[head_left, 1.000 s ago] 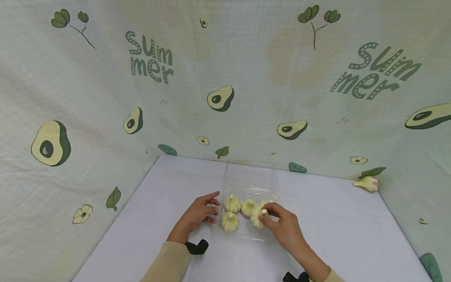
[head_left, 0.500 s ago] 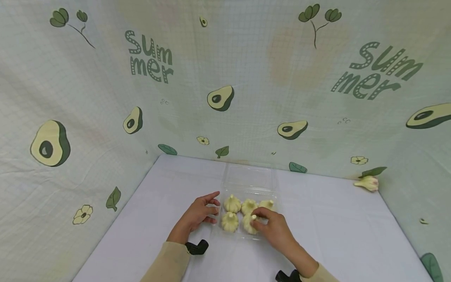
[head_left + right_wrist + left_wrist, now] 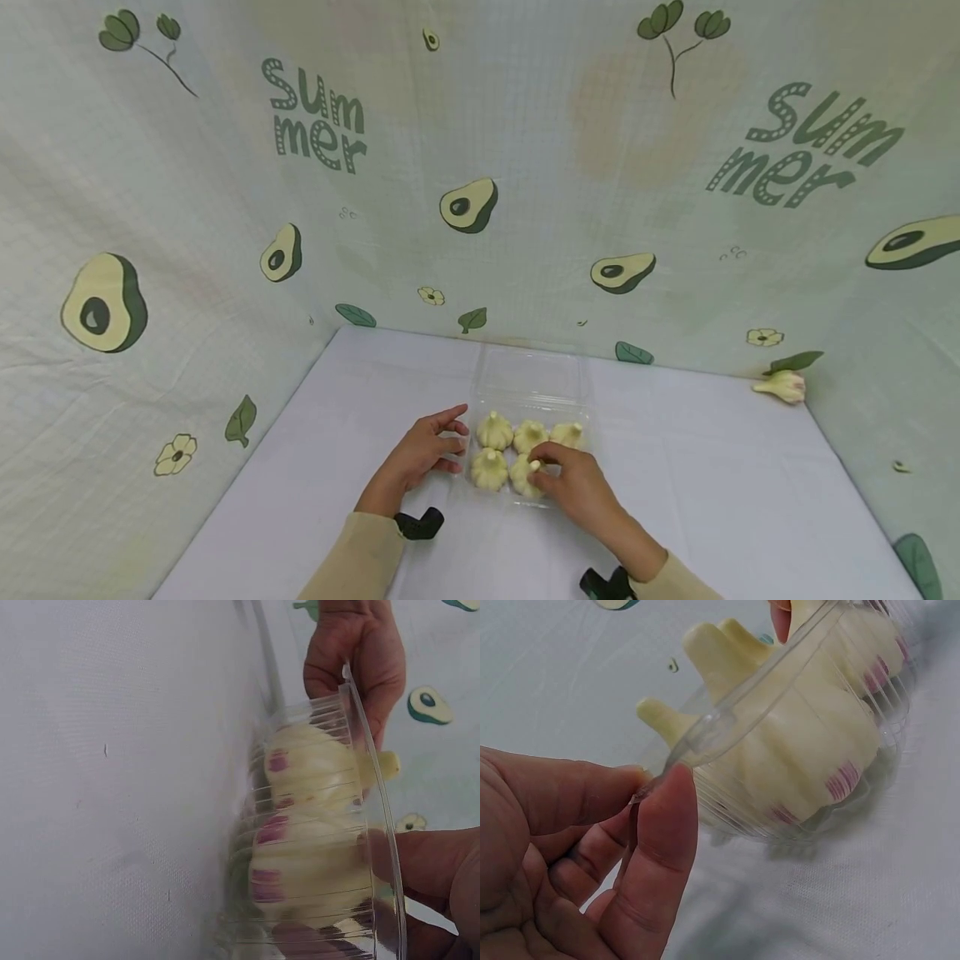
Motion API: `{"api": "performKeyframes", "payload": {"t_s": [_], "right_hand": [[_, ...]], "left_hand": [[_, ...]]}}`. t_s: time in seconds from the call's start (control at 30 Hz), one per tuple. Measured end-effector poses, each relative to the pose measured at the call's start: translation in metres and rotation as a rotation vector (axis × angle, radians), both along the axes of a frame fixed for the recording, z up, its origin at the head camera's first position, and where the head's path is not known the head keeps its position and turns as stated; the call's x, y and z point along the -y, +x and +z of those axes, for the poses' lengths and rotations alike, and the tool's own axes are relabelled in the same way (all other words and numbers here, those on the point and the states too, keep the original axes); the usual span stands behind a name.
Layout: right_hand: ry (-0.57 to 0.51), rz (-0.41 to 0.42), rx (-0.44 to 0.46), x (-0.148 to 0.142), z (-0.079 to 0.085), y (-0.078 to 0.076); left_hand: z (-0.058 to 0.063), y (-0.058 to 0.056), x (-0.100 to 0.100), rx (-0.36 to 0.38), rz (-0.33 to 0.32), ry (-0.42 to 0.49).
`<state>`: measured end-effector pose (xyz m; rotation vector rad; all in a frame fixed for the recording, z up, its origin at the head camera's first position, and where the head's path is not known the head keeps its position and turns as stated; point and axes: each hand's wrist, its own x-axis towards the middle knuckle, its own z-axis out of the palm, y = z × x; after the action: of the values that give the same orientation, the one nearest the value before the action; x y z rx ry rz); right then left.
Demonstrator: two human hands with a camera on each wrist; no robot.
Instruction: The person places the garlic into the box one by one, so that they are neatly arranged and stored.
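Observation:
My left hand pinches the left rim of a clear plastic clamshell box between thumb and finger. In the head view, three garlic bulbs stand along the box's back row, and one more bulb sits at the front left. My right hand grips another garlic bulb by its stem and side, inside the box, right beside the front left one. Its fingers partly cover this bulb. In the right wrist view, pinkish-purple marks show on the bulbs through the ribbed wall.
The box's clear lid lies folded back toward the rear cloth wall. A separate garlic bulb lies at the far right corner of the white table. Cloth walls with avocado prints enclose the back and sides.
My right hand has carried its garlic bulb leftward and a little toward me, from the box's right side to beside the front left bulb. My left hand stays at the rim.

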<state>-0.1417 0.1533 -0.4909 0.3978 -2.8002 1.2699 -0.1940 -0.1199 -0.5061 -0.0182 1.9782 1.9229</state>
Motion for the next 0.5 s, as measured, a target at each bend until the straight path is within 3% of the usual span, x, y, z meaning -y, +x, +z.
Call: {"api": "performKeyframes", "payload": {"t_s": [0.5], "right_hand": [[0.039, 0.012, -0.015, 0.0024, -0.0004, -0.0034]], "left_hand": [[0.0006, -0.0012, -0.0005, -0.002, 0.000, -0.007]]}}
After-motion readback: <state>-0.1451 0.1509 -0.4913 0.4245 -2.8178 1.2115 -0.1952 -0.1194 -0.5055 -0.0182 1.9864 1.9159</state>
